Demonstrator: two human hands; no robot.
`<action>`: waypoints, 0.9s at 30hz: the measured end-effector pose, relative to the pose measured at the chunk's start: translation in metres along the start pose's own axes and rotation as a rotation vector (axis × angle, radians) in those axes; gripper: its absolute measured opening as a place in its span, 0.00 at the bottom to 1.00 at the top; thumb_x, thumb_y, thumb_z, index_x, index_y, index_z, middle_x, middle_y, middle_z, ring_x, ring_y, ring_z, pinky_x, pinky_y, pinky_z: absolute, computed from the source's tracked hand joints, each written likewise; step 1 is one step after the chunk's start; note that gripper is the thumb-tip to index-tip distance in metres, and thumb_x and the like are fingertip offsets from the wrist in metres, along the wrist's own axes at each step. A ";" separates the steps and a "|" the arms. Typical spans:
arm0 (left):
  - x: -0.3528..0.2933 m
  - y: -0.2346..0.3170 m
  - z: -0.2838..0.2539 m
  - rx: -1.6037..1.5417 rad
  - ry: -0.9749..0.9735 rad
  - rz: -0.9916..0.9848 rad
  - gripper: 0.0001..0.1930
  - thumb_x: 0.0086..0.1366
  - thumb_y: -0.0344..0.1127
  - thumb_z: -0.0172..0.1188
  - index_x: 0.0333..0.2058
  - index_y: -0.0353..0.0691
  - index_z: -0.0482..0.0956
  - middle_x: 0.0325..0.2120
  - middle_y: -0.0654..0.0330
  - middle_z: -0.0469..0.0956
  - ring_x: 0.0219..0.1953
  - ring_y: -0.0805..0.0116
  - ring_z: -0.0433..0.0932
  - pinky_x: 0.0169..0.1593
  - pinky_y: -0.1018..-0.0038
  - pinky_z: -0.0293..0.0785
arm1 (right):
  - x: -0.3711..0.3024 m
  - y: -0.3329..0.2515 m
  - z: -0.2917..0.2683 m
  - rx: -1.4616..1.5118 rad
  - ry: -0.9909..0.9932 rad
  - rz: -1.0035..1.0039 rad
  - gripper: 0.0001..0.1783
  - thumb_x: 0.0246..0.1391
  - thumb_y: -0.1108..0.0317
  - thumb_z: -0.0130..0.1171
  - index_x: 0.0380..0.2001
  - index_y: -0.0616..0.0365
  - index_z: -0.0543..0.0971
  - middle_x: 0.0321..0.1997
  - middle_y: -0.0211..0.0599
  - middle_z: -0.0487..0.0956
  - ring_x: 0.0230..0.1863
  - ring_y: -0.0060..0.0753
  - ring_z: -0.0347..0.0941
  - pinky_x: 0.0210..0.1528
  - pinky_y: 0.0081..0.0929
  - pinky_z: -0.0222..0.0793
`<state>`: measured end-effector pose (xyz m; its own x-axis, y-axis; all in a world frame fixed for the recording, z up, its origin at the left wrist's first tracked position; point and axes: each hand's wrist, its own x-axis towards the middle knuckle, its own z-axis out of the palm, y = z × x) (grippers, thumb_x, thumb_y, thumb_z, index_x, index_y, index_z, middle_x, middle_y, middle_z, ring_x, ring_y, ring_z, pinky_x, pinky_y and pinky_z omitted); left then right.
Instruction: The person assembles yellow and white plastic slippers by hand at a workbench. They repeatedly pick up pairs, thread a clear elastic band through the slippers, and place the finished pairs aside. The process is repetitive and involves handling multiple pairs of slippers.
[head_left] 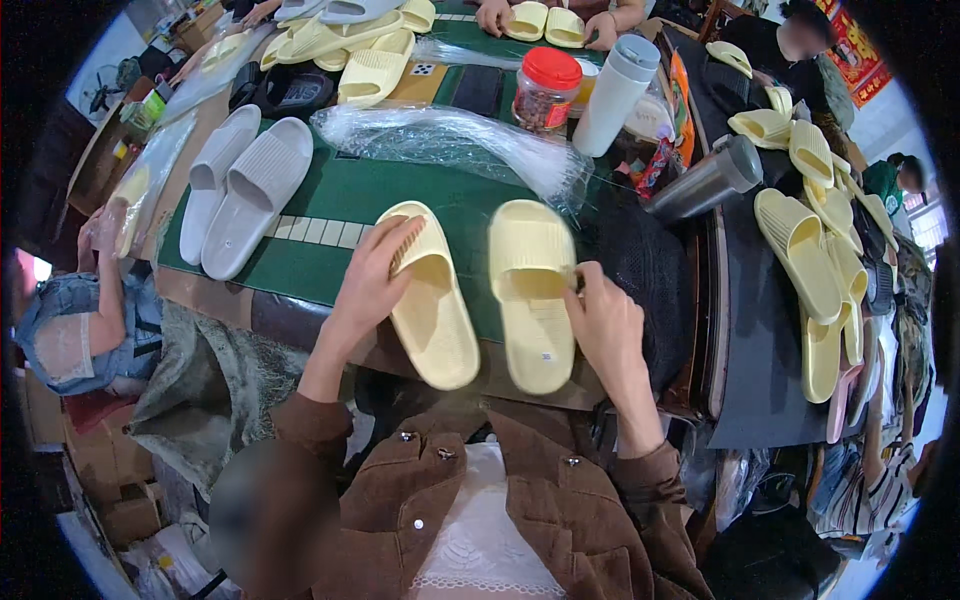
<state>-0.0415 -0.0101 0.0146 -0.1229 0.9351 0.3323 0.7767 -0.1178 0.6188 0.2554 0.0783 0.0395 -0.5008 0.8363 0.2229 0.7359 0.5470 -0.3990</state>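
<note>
Two pale yellow slide slippers are in front of me, side by side at the near edge of the green table. My left hand (378, 262) is closed on the left slipper (440, 320), gripping its ribbed strap from the outer side. On the other one, the right slipper (538, 340), my right hand (602, 315) pinches the outer edge by the strap. Both slippers point away from me with their soles down, tilted slightly apart at the toes. A pair of grey slippers (262, 190) lies on the table to the left.
Clear plastic bags (450, 150) lie across the table's middle. Beyond stand a red-lidded jar (546, 90), a white bottle (617, 95) and a steel tumbler (708, 178). More yellow slippers (800, 240) pile at the right. Another person's hands (548, 25) hold slippers at the far side.
</note>
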 end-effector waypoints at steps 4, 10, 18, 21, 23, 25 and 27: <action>0.003 0.002 0.008 -0.043 0.023 0.010 0.30 0.53 0.23 0.58 0.58 0.42 0.72 0.55 0.47 0.69 0.58 0.46 0.67 0.63 0.60 0.63 | -0.006 -0.007 0.014 0.117 -0.125 -0.008 0.17 0.57 0.66 0.55 0.48 0.62 0.70 0.38 0.54 0.79 0.33 0.58 0.78 0.32 0.46 0.76; 0.003 0.024 0.026 0.010 0.032 0.064 0.29 0.54 0.35 0.63 0.57 0.42 0.73 0.54 0.47 0.69 0.57 0.48 0.65 0.62 0.58 0.60 | -0.013 0.004 -0.002 0.490 -0.157 0.017 0.20 0.56 0.76 0.53 0.53 0.66 0.71 0.44 0.54 0.77 0.37 0.47 0.79 0.37 0.35 0.75; 0.006 0.055 0.026 0.215 -0.081 0.194 0.31 0.58 0.38 0.61 0.61 0.48 0.68 0.61 0.52 0.64 0.65 0.50 0.59 0.68 0.51 0.50 | -0.002 -0.002 -0.056 0.974 -0.055 0.113 0.13 0.62 0.82 0.42 0.48 0.70 0.71 0.46 0.45 0.78 0.42 0.28 0.79 0.46 0.26 0.76; 0.008 0.065 0.027 0.248 -0.102 0.202 0.31 0.59 0.44 0.62 0.61 0.52 0.68 0.62 0.55 0.63 0.65 0.51 0.59 0.68 0.49 0.50 | 0.012 -0.035 -0.087 1.073 -0.065 -0.057 0.12 0.65 0.80 0.41 0.49 0.69 0.69 0.49 0.47 0.76 0.46 0.32 0.78 0.52 0.30 0.75; 0.007 0.068 0.033 0.275 -0.102 0.184 0.30 0.59 0.46 0.63 0.60 0.52 0.69 0.62 0.54 0.64 0.65 0.51 0.60 0.67 0.49 0.51 | 0.018 -0.063 -0.114 1.157 0.068 -0.206 0.11 0.68 0.75 0.39 0.48 0.68 0.69 0.47 0.50 0.77 0.45 0.37 0.78 0.51 0.32 0.75; 0.008 0.066 0.038 0.255 -0.040 0.193 0.27 0.60 0.45 0.62 0.58 0.52 0.71 0.59 0.54 0.68 0.62 0.52 0.65 0.65 0.51 0.57 | 0.020 -0.069 -0.145 1.325 0.339 -0.455 0.15 0.68 0.69 0.42 0.50 0.68 0.70 0.48 0.52 0.76 0.49 0.39 0.76 0.56 0.33 0.72; 0.015 0.066 0.048 0.228 -0.026 0.206 0.25 0.61 0.43 0.61 0.57 0.51 0.73 0.57 0.54 0.70 0.60 0.53 0.67 0.63 0.53 0.59 | 0.015 -0.066 -0.179 1.535 0.593 -0.771 0.17 0.66 0.69 0.45 0.53 0.69 0.72 0.54 0.53 0.74 0.58 0.38 0.70 0.65 0.34 0.66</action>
<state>0.0376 0.0121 0.0267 0.0646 0.9079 0.4143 0.9025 -0.2303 0.3640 0.2807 0.0612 0.2287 -0.0251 0.5284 0.8486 -0.7548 0.5466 -0.3627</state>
